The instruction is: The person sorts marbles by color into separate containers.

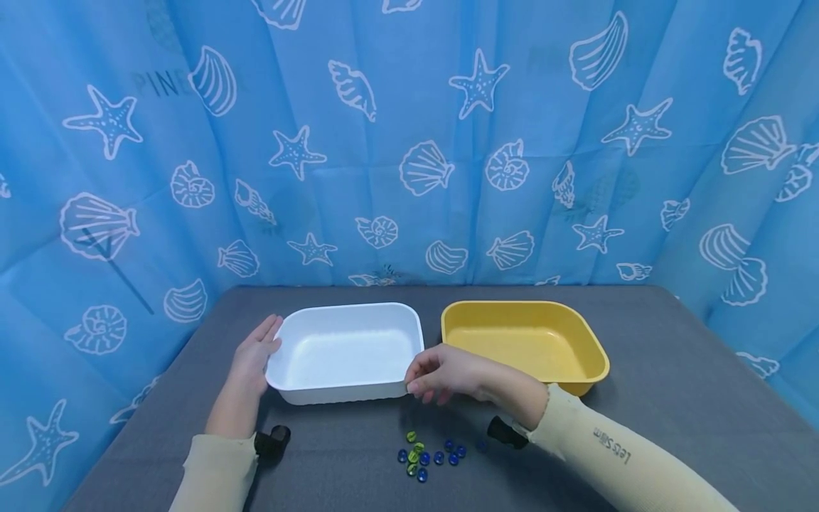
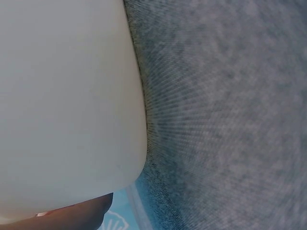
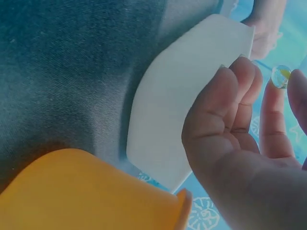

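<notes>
Between thumb and forefinger, my right hand pinches a clear glass marble with a yellow swirl. That hand is at the front right corner of a white tub, about level with its rim; the marble is hard to make out in the head view. On the opposite side, my left hand lies against the tub's left wall, its fingers fairly straight and the thumb by the rim. In front of the tub, several yellow-green marbles and blue marbles lie loose on the grey cloth.
A yellow tub stands to the right of the white one, behind my right forearm. Grey cloth covers the table. A blue curtain with white shell prints hangs behind it.
</notes>
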`<state>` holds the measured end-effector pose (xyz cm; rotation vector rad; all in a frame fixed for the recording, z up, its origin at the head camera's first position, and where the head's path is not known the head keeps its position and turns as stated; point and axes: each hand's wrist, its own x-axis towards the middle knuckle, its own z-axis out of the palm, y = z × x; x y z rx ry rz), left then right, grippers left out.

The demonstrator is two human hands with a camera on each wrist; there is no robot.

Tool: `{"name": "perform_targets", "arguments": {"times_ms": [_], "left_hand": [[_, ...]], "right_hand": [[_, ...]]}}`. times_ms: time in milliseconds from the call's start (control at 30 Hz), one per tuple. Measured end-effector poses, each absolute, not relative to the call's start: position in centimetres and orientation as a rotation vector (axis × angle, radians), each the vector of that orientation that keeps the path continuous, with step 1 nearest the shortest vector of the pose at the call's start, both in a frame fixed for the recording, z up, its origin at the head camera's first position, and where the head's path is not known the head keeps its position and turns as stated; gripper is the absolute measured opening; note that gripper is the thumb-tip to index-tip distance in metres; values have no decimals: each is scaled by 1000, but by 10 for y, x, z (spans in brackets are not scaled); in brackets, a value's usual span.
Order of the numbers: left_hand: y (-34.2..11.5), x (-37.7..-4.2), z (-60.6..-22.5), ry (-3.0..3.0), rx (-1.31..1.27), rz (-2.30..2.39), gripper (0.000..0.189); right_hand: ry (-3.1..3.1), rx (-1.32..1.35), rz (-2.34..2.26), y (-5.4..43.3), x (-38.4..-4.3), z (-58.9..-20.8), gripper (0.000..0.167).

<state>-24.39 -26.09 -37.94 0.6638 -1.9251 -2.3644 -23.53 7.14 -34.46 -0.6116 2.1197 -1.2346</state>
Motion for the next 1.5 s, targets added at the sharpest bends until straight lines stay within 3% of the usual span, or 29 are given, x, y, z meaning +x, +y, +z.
{"name": "perform_targets", "arguments": {"times_ms": [567, 1067, 1500], "left_hand": [[-262, -246, -382, -1945, 666, -2337, 55], [-262, -245, -380, -1909, 656, -2376, 55], [-262, -244, -380, -1907, 646, -2373, 55]], "right_hand": [[2148, -509, -1430, 66, -240, -334, 22], [2168, -310, -1594, 45, -250, -338, 18], [2146, -233, -1647, 37, -254, -341, 27]]}}
